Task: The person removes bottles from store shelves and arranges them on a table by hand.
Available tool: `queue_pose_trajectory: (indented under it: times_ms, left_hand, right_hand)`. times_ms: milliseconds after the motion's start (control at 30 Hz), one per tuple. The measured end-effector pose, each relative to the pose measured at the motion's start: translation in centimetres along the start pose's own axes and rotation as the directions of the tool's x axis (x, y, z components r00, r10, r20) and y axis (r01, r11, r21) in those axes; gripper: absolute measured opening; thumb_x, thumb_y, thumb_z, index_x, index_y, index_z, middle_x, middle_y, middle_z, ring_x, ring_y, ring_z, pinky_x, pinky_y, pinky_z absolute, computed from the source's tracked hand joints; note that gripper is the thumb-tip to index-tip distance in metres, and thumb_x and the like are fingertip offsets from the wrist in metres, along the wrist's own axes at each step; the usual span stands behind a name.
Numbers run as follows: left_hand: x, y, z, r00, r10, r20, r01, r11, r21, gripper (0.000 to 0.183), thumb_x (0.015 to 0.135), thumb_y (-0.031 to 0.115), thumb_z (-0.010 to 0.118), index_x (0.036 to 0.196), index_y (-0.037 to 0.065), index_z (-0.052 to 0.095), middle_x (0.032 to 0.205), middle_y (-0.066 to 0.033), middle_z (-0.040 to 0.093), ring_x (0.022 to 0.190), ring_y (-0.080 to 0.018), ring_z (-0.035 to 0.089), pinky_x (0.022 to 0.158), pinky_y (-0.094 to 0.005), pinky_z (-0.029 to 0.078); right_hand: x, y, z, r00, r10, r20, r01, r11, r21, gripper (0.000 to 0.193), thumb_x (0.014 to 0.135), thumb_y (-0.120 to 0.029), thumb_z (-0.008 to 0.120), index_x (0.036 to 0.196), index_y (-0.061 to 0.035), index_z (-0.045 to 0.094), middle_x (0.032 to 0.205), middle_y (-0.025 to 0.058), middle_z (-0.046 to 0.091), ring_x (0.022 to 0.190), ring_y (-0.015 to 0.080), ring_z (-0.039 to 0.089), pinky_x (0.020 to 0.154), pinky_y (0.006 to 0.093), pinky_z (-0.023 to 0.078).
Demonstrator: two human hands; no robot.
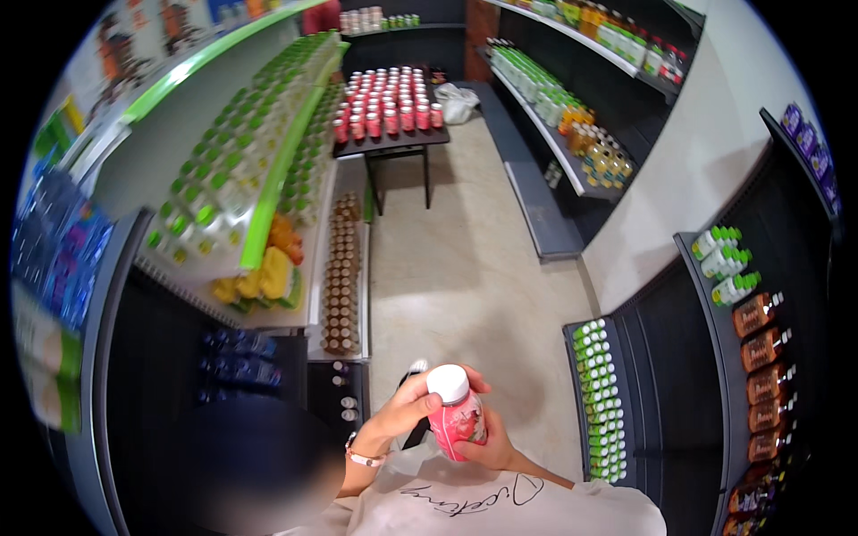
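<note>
A pink bottle (458, 423) with a white cap is held in front of my white shirt, slightly tilted, its cap towards the camera. My left hand (399, 409) is closed round its upper left side, the thumb just below the cap and fingertips showing beyond it. From the right, my right hand (494, 447) grips the lower part, with its thumb across the printed front. A pale bracelet (365, 454) circles my left wrist.
Ahead, a dark table (393, 143) carries many similar pink bottles. Shelves of green-capped bottles (206, 179) run along the left. More bottle shelves (545, 98) line the right, with a low rack (599, 402) nearer me. A dark blurred shape (250, 456) covers the lower left.
</note>
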State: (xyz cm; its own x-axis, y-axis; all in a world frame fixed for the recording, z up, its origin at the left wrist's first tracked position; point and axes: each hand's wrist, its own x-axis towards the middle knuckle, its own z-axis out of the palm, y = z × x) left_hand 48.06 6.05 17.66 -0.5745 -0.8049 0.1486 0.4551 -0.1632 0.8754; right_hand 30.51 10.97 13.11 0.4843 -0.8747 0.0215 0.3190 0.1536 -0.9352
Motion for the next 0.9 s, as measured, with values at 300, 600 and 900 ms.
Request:
queue_pose_trajectory:
  times_ms: [300,600,900]
  left_hand:
    - [19.9,-1.1,-8.5,0.995,-0.056,0.081,0.062,0.996,-0.068,0.064,0.082,0.054,0.06,0.113,-0.001,0.051,0.11,-0.0128,0.057,0.105,-0.02,0.054,0.092,-0.0328,0.043]
    - [38.0,-0.4,-15.5,0.998,-0.04,-0.054,0.037,0.998,-0.057,0.047,0.09,0.04,0.053,0.113,-0.001,0.05,0.106,-0.0099,0.058,0.1,-0.0157,0.054,0.088,-0.0288,0.043]
    - [49.3,-4.2,-22.0,0.961,-0.218,-0.168,0.222,0.975,0.005,0.028,0.093,0.022,0.052,0.11,0.0,0.05,0.102,-0.0094,0.058,0.097,-0.0152,0.055,0.088,-0.029,0.044]
  right_hand:
    - [15.8,-7.0,-13.5,0.989,0.151,-0.007,-0.15,0.973,-0.174,0.072,0.068,-0.013,0.079,0.127,0.0,0.039,0.112,0.0066,0.054,0.104,0.0127,0.052,0.089,0.0282,0.042]
    - [30.2,-12.7,-25.2,0.906,0.411,-0.102,-0.417,0.908,-0.037,0.07,0.068,-0.01,0.077,0.127,-0.0021,0.041,0.11,0.0069,0.055,0.102,0.0139,0.052,0.088,0.0294,0.044]
    - [39.1,-9.3,-34.0,0.941,0.251,-0.227,-0.238,0.968,0.084,0.066,0.069,-0.008,0.076,0.125,-0.0006,0.042,0.103,0.0042,0.056,0.093,0.0107,0.054,0.08,0.0256,0.046]
